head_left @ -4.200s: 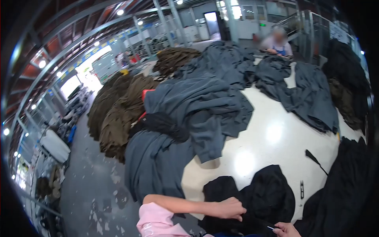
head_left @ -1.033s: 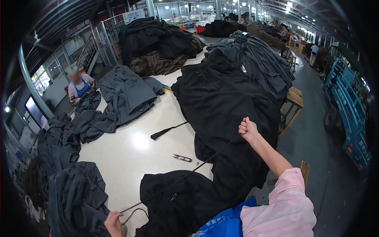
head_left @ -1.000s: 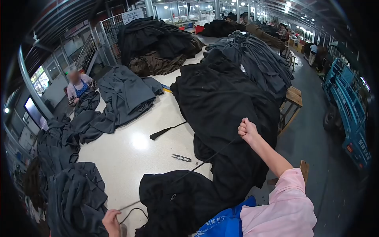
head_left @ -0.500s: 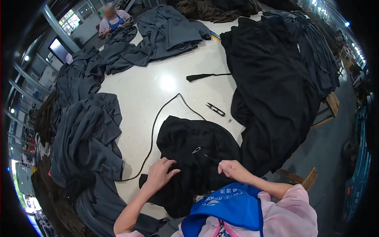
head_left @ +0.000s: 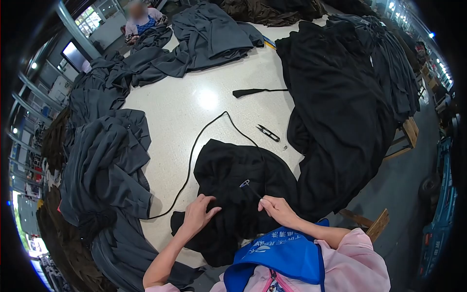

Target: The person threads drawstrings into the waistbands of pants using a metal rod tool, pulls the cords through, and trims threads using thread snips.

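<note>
A black garment lies bunched on the table in front of me. My left hand rests on its left part, thumb and fingers apart. My right hand is closed in a pinch on a thin black cord, above the garment's right part. The cord loops over the white tabletop from the left and comes back across the garment toward this hand. Up and left of my right fingertips is a small metal safety pin, against the black cloth. Whether it is fastened to the cord is hard to see.
Black thread snips lie beyond the garment on the white table. A large black garment pile covers the right side; grey garments line the left and back. A flat black strip lies farther off. Another person sits at the far left.
My right hand has moved slightly left, and the cord now runs over the garment toward it. The safety pin has shifted and tilted a little. My left hand has stayed nearly still.
</note>
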`<state>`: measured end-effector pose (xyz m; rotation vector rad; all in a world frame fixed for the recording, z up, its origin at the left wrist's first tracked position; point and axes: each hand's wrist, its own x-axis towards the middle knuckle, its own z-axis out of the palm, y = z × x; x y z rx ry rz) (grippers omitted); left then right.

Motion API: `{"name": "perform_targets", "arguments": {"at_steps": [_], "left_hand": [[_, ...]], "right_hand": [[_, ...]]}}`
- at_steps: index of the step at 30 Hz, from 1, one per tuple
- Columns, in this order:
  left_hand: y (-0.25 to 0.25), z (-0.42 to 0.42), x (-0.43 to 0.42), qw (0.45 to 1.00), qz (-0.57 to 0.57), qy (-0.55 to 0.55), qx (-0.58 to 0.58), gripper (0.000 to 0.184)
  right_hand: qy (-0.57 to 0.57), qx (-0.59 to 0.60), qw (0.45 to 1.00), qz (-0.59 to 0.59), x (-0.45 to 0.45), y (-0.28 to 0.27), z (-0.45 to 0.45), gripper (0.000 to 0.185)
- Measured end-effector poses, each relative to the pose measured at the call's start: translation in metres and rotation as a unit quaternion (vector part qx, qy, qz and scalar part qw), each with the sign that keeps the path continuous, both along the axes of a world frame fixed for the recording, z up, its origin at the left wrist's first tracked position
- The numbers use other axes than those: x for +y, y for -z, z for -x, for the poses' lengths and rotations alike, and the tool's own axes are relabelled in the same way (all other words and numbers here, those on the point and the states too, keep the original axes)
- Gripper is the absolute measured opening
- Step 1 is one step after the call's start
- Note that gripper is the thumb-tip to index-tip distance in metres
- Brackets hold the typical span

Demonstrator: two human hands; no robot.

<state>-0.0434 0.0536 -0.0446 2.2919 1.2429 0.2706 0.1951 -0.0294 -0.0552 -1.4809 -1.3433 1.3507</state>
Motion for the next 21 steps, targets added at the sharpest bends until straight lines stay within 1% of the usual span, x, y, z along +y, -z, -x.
{"name": "perform_targets", "arguments": {"at_steps": [2, 4, 5, 7, 8, 10, 11, 13, 15, 17, 18, 19, 21], "left_hand": [[-0.004, -0.002, -0.005, 1.0, -0.001, 0.002, -0.005, 0.029], [-0.011, -0.006, -0.013, 0.999, 0.03, -0.014, -0.009, 0.025], [-0.016, -0.009, -0.018, 1.0, 0.008, 0.004, -0.024, 0.022], [-0.021, -0.012, -0.03, 0.998, -0.024, 0.041, -0.03, 0.02], [-0.028, -0.015, -0.036, 0.998, -0.018, 0.051, -0.015, 0.019], [-0.034, -0.016, -0.042, 0.998, -0.033, 0.059, -0.007, 0.019], [-0.036, -0.016, -0.045, 0.997, -0.049, 0.065, 0.0, 0.018], [-0.039, -0.013, -0.047, 0.997, -0.058, 0.06, 0.005, 0.018], [-0.042, -0.009, -0.049, 0.996, -0.067, 0.055, 0.008, 0.018], [-0.044, -0.004, -0.051, 0.997, -0.066, 0.037, 0.006, 0.018], [-0.044, -0.003, -0.052, 0.997, -0.066, 0.039, 0.006, 0.018], [-0.043, -0.002, -0.053, 0.997, -0.068, 0.038, -0.002, 0.018], [-0.044, -0.003, -0.053, 0.996, -0.075, 0.04, -0.01, 0.019]], "right_hand": [[0.0, -0.005, 1.0, 0.002, 0.003, 0.001, 0.002, 0.035], [-0.021, -0.035, 0.999, 0.001, 0.007, 0.003, 0.003, 0.033], [-0.019, -0.035, 0.999, 0.001, 0.011, 0.004, 0.003, 0.033], [0.01, -0.027, 0.999, 0.016, 0.019, 0.005, 0.006, 0.031], [0.013, -0.025, 0.999, 0.016, 0.022, 0.005, 0.007, 0.031], [0.017, 0.073, 0.996, 0.045, 0.027, 0.003, 0.009, 0.024], [0.019, 0.074, 0.996, 0.045, 0.028, -0.001, 0.007, 0.024], [-0.039, 0.068, 0.991, 0.112, 0.032, -0.013, 0.001, 0.021], [0.04, 0.138, 0.988, 0.058, 0.038, 0.002, -0.011, 0.019], [0.083, 0.025, 0.996, 0.025, 0.049, 0.001, -0.04, 0.019], [0.084, -0.126, 0.988, 0.015, 0.056, 0.0, -0.055, 0.021], [0.022, -0.377, 0.922, -0.087, 0.06, 0.012, -0.073, 0.023], [0.009, -0.428, 0.897, -0.112, 0.064, 0.001, -0.08, 0.028]]}}
